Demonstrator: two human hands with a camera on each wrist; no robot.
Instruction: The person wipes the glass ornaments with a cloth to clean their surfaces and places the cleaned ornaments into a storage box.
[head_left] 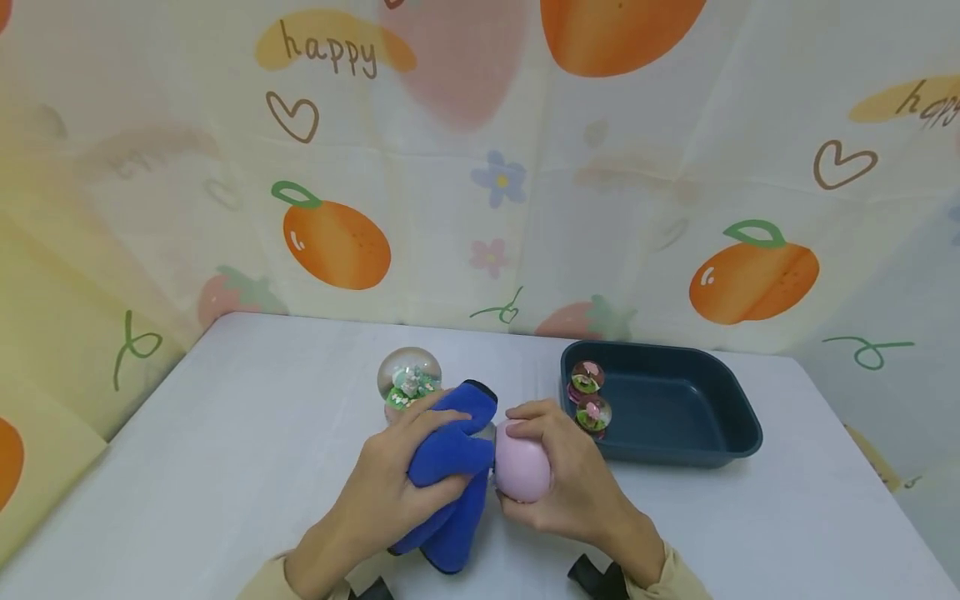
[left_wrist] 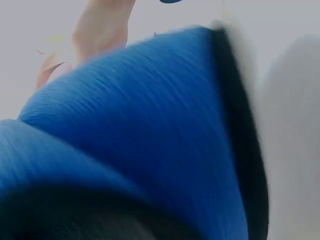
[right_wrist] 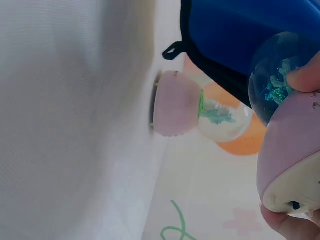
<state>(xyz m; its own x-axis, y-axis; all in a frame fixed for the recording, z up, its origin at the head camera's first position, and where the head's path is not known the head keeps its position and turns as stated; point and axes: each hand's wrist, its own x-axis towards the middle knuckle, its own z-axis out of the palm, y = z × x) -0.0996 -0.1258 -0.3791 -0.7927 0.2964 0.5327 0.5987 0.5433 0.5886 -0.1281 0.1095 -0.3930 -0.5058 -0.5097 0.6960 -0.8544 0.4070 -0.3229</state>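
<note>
My right hand (head_left: 581, 483) grips the pink base of a snow globe (head_left: 522, 467), which lies tipped sideways with its clear ball toward the left. In the right wrist view, the held snow globe (right_wrist: 295, 135) shows green glitter inside and a pale underside. My left hand (head_left: 390, 471) holds a bunched blue cloth (head_left: 450, 454) with black edging against the ball. That cloth (left_wrist: 140, 110) fills much of the left wrist view and hides the left fingers there. A second snow globe (head_left: 408, 379) stands upright just behind the left hand.
To the right, a dark blue tray (head_left: 675, 457) holds two small glass globes (head_left: 587, 377) along its left side. White cloth covers the table (head_left: 225, 433). A fruit-printed curtain (head_left: 442, 183) hangs behind it.
</note>
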